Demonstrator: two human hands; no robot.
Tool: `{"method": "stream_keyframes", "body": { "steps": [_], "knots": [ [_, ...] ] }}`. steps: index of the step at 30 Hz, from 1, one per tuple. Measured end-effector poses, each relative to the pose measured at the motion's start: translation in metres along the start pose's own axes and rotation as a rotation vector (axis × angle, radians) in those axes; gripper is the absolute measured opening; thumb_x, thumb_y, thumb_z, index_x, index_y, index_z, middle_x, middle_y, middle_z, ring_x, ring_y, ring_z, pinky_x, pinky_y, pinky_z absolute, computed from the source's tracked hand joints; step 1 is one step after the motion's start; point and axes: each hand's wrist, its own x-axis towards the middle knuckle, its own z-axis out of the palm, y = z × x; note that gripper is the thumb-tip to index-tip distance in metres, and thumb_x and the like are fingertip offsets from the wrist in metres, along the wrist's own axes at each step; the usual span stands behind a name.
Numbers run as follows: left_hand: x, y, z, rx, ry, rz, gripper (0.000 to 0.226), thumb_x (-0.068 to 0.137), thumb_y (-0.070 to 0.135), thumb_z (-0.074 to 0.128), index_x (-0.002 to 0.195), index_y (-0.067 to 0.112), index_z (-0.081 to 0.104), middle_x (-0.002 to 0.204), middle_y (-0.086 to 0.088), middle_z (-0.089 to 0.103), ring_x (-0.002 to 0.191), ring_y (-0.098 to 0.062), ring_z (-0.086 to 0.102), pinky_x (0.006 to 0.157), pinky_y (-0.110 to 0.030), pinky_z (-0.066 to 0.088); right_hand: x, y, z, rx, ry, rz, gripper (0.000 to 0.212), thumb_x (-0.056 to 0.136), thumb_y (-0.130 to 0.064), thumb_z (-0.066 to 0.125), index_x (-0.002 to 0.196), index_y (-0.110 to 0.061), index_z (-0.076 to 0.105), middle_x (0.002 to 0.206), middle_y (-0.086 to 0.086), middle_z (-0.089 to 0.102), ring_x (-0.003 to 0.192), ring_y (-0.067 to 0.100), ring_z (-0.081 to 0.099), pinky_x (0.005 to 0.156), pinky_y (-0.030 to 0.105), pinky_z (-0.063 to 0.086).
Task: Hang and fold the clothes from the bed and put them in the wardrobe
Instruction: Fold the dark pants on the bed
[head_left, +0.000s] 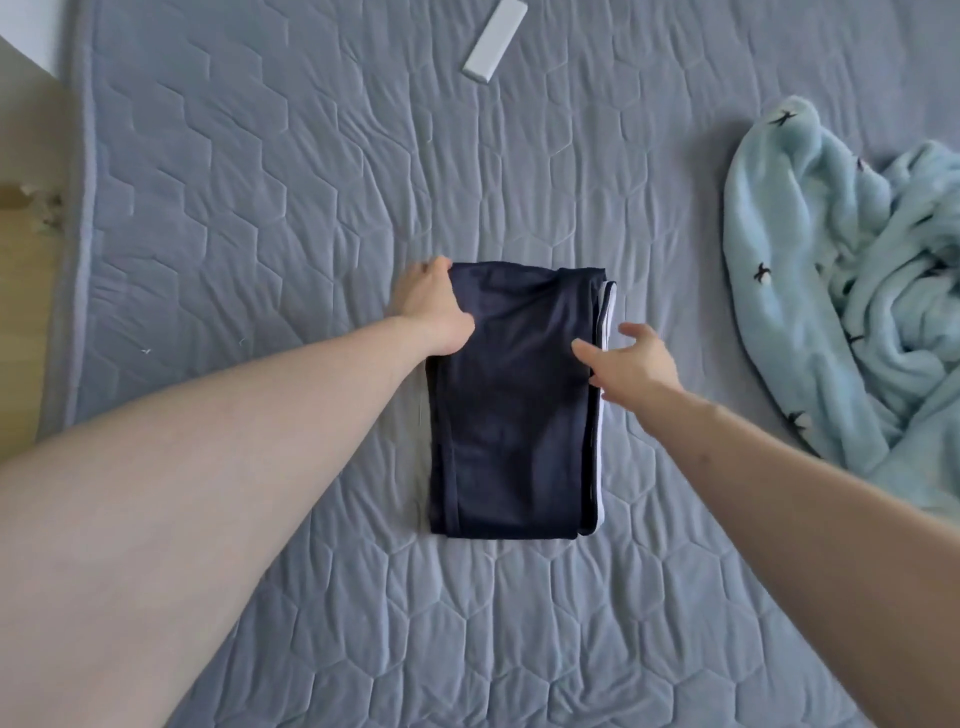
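Dark trousers (511, 405), folded into a neat rectangle, lie mid-bed (260, 208), well clear of every edge. The left hand (434, 306) grips the far left corner, fingers tucked under the cloth. The right hand (631, 358) rests at the right side by the white stripe, fingers spread and relaxed, clamping nothing. This fabric looks thin, soft and slick, light to lift but ready to slide apart. Best bet, I'd say: one hand under each long side, lifting the layers together. A pale blue blanket (841, 291) is heaped toward the right edge; a white remote (494, 41) sits near the far edge.
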Motion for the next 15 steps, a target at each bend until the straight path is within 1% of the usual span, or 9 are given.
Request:
{"method": "stream_keyframes", "body": {
  "steps": [3,5,6,7,9,11,12,13,15],
  "knots": [
    [0.010,0.013,0.006,0.122,-0.034,0.141,0.081,0.082,0.033,0.071,0.153,0.020,0.036,0.155,0.000,0.037,0.140,-0.027,0.039,0.112,-0.036,0.038,-0.028,0.044,0.018,-0.001,0.134,-0.040,0.078,0.084,-0.052,0.078,0.148,-0.026,0.043,0.130,-0.005,0.057,0.118,0.019,0.060,0.102,0.041,0.050],
    [0.019,0.026,0.009,0.180,-0.091,0.220,0.090,0.076,0.038,0.074,0.154,0.023,0.032,0.159,0.005,0.033,0.143,-0.027,0.035,0.115,-0.040,0.036,-0.055,0.077,0.034,0.033,0.181,0.037,0.087,0.076,-0.061,0.081,0.147,-0.028,0.042,0.139,-0.005,0.048,0.132,0.021,0.049,0.112,0.049,0.042],
    [0.025,0.033,0.010,0.211,-0.137,0.243,0.097,0.073,0.042,0.076,0.156,0.024,0.029,0.161,0.006,0.030,0.145,-0.026,0.033,0.116,-0.042,0.036,-0.067,0.093,0.043,0.074,0.198,0.106,0.092,0.072,-0.063,0.083,0.146,-0.027,0.041,0.141,-0.004,0.047,0.134,0.022,0.047,0.114,0.050,0.040],
    [0.029,0.039,0.012,0.258,-0.192,0.257,0.104,0.070,0.046,0.078,0.158,0.026,0.025,0.163,0.007,0.029,0.147,-0.027,0.030,0.117,-0.044,0.034,-0.078,0.107,0.052,0.158,0.209,0.189,0.097,0.069,-0.062,0.086,0.146,-0.024,0.042,0.141,-0.002,0.048,0.132,0.023,0.050,0.114,0.049,0.041],
    [0.038,0.046,0.018,0.384,-0.307,0.254,0.118,0.065,0.055,0.081,0.161,0.029,0.016,0.165,0.007,0.027,0.150,-0.029,0.026,0.120,-0.049,0.029,-0.096,0.128,0.074,0.425,0.177,0.355,0.098,0.066,-0.058,0.091,0.142,-0.019,0.044,0.131,-0.003,0.057,0.118,0.017,0.062,0.109,0.043,0.048],
    [0.046,0.048,0.028,0.477,-0.383,0.217,0.126,0.061,0.061,0.082,0.161,0.033,0.010,0.165,0.007,0.028,0.150,-0.032,0.024,0.121,-0.052,0.026,-0.104,0.136,0.095,0.626,0.100,0.485,0.091,0.062,-0.059,0.094,0.132,-0.023,0.048,0.118,-0.008,0.064,0.105,0.012,0.066,0.103,0.042,0.054],
    [0.049,0.048,0.032,0.504,-0.395,0.189,0.128,0.061,0.061,0.082,0.161,0.034,0.007,0.164,0.007,0.031,0.150,-0.033,0.024,0.121,-0.053,0.024,-0.103,0.137,0.104,0.693,0.080,0.519,0.089,0.060,-0.058,0.095,0.128,-0.026,0.048,0.116,-0.011,0.064,0.104,0.011,0.066,0.102,0.041,0.055],
    [0.050,0.048,0.034,0.520,-0.397,0.162,0.127,0.061,0.061,0.082,0.161,0.034,0.009,0.163,0.005,0.034,0.149,-0.034,0.025,0.121,-0.052,0.022,-0.101,0.137,0.111,0.753,0.079,0.539,0.087,0.060,-0.054,0.097,0.127,-0.029,0.047,0.115,-0.012,0.064,0.104,0.010,0.066,0.101,0.040,0.055],
    [0.054,0.047,0.035,0.510,-0.392,0.113,0.104,0.063,0.058,0.079,0.151,0.030,0.032,0.151,0.000,0.050,0.141,-0.035,0.040,0.120,-0.051,0.023,-0.089,0.140,0.120,0.856,0.129,0.573,0.076,0.068,-0.038,0.096,0.126,-0.029,0.048,0.117,-0.010,0.065,0.107,0.015,0.066,0.101,0.042,0.054]
  ]
}}
